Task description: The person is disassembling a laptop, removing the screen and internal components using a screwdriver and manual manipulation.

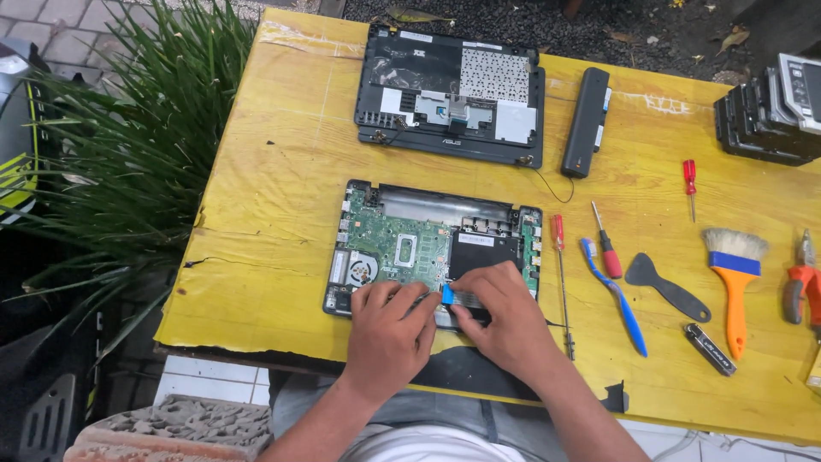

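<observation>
An opened laptop base [402,235] with a green circuit board and a small fan lies on the yellow table [274,197]. Both my hands rest on its near edge. My left hand [389,329] presses down beside a small blue tab [446,294]. My right hand [505,316] covers the lower right part of the base, its fingertips at the blue tab. Whether either hand pinches the tab is hidden by the fingers.
The removed keyboard cover [451,92] and a black battery [586,120] lie at the back. Right of the base lie screwdrivers [560,257], a blue toothbrush [617,299], a black pry tool [667,287], an orange brush [735,282] and pliers [802,287]. A leafy plant [145,128] stands left.
</observation>
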